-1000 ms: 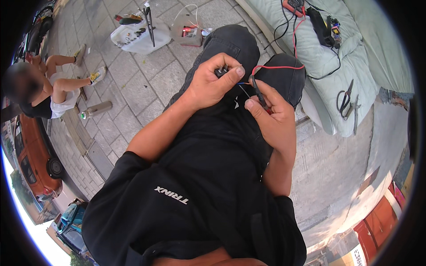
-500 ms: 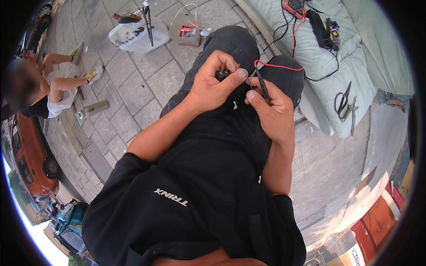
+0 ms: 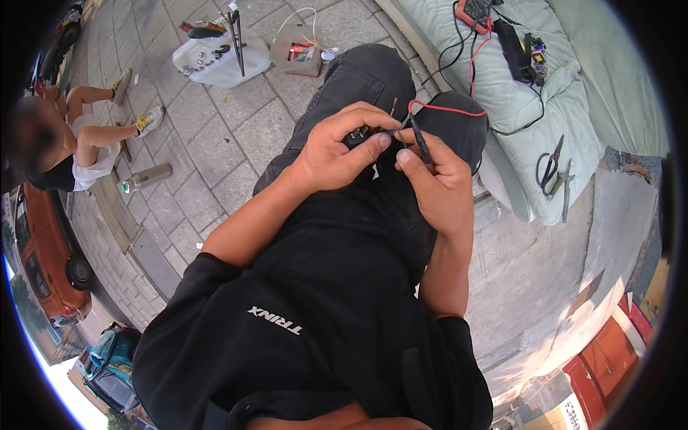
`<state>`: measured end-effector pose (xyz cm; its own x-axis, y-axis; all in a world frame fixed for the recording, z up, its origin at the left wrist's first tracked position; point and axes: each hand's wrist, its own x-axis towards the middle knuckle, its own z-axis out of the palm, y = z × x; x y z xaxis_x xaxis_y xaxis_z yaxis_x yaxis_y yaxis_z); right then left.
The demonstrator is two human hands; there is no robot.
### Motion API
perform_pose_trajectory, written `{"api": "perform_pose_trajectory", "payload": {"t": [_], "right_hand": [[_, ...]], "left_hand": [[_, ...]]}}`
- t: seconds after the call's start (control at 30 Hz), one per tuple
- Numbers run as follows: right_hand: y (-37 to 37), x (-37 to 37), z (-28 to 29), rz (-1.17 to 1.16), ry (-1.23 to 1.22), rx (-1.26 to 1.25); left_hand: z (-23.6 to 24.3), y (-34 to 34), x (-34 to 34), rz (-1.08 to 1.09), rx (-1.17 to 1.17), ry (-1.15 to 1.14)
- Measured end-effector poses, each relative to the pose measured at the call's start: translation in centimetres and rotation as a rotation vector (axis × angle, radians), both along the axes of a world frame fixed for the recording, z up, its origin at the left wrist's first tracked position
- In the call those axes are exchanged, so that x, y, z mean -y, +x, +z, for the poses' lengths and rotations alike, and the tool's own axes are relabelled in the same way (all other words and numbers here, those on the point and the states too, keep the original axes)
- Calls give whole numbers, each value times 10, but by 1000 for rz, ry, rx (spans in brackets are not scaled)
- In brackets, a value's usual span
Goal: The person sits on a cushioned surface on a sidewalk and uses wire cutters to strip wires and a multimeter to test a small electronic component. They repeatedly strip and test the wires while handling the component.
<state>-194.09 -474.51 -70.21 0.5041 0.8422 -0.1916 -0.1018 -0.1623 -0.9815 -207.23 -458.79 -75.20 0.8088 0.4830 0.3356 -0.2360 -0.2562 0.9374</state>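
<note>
My left hand [image 3: 340, 150] grips a small black plug [image 3: 355, 136] with metal prongs, above my dark-trousered lap. Just right of it, my right hand [image 3: 437, 183] holds a slim black probe [image 3: 419, 137] whose red lead [image 3: 448, 107] loops up to an orange-red multimeter [image 3: 473, 10] on the pale green cushion [image 3: 537, 122]. Thin wires rise between my fingertips, one with a reddish end [image 3: 394, 107]; exactly which fingertips pinch them is unclear.
The cushion bears an opened black casing with circuit board [image 3: 519, 54], scissors [image 3: 550, 168] and a thin metal tool [image 3: 566, 190]. On the paving are a white tray of small parts [image 3: 208, 64], a cut container [image 3: 301, 57] and a bottle [image 3: 143, 179]. Another person [image 3: 93, 140] sits left, near an orange car [image 3: 43, 251].
My left hand has dipped with the plug since half a second ago. A thin reddish wire end now sticks up above my fingertips. My right hand has shifted only slightly.
</note>
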Motion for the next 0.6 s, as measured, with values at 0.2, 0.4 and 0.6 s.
{"api": "perform_pose_trajectory", "payload": {"t": [0.2, 0.4, 0.6], "right_hand": [[0, 0, -2, 8, -12, 13], [1, 4, -6, -9, -20, -7], [-2, 2, -8, -8, -48, 36]], "left_hand": [[-3, -1, 2, -10, -59, -167], [-3, 1, 1, -5, -23, -127], [-1, -1, 1, -35, -53, -204]]}}
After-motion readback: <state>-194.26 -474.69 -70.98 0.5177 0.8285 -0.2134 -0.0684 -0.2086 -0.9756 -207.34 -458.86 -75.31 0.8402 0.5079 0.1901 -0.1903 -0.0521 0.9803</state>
